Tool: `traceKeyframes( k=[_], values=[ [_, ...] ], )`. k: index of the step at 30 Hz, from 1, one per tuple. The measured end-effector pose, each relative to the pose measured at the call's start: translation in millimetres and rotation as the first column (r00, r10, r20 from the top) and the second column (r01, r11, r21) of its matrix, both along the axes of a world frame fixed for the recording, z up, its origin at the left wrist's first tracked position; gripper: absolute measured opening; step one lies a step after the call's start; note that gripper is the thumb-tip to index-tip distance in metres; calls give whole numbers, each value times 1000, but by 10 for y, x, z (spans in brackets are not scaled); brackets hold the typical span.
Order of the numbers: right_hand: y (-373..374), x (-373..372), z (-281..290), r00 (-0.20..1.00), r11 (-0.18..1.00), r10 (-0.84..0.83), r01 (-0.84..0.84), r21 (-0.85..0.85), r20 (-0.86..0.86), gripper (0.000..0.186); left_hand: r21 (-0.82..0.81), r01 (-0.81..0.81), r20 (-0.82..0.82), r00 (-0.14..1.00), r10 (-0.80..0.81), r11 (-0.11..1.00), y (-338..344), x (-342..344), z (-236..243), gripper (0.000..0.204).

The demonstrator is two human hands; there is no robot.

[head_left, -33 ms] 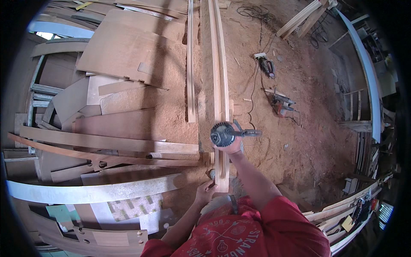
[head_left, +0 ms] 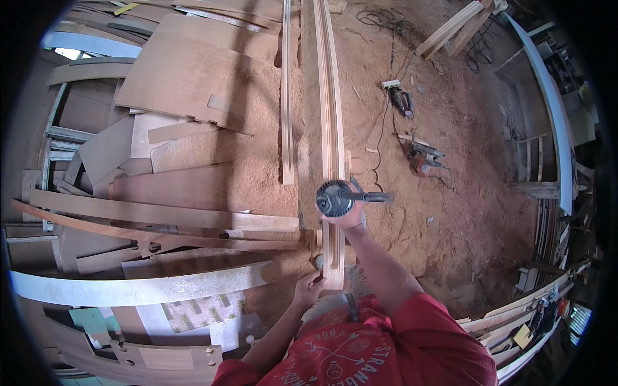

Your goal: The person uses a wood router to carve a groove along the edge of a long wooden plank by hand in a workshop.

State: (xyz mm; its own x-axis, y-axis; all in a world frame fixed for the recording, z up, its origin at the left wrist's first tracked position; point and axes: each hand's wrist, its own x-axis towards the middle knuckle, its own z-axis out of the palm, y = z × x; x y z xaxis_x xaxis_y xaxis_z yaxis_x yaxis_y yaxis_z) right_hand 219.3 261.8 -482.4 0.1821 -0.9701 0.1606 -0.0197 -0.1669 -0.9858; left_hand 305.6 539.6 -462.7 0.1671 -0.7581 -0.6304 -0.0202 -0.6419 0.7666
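A long, pale wooden molding [head_left: 331, 116] with grooves runs lengthwise down the middle of the view. My right hand [head_left: 351, 215] grips a dark power tool with a round housing [head_left: 335, 199] and a side arm, held over the molding; its underside is hidden. My left hand [head_left: 312, 283] holds the molding's near end from the left side, its fingers curled at the edge. A second narrow molding [head_left: 288, 128] lies parallel at the left.
Stacked sheets [head_left: 167, 58] and curved strips [head_left: 193, 270] fill the left side. On the sawdust floor at right lie two power tools [head_left: 401, 100] [head_left: 425, 161] and cords [head_left: 386, 22]. Timber pieces [head_left: 450, 29] stand at the back right; more boards [head_left: 502, 321] line the lower right.
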Motion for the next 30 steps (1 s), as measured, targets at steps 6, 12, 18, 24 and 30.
traceKeyframes(
  k=[6, 12, 18, 24, 30],
  values=[
    [-476, 220, -150, 990, 985, -121, 111, -131, -70, 63, -41, 132, 159, 979, -124, 990, 39, 93, -315, 37],
    [-746, 218, -567, 928, 934, -54, -82, 347, 368, 65, -412, 33, 502, 842, 196, 911, -1263, -213, 45, 72],
    [-893, 245, 114, 957, 951, -10, -80, -299, -290, 49, -43, 82, 877, 480, -1, 996, -2152, -375, -147, 102],
    [-1346, 301, -33, 958, 971, -16, -54, -233, -287, 53, -57, 93, 880, 476, 6, 994, -2233, -424, 14, 103],
    [-1850, 497, -54, 966, 948, -32, -51, -314, -256, 59, -64, 69, 880, 474, 24, 996, -2219, -395, 28, 105]
  ],
)
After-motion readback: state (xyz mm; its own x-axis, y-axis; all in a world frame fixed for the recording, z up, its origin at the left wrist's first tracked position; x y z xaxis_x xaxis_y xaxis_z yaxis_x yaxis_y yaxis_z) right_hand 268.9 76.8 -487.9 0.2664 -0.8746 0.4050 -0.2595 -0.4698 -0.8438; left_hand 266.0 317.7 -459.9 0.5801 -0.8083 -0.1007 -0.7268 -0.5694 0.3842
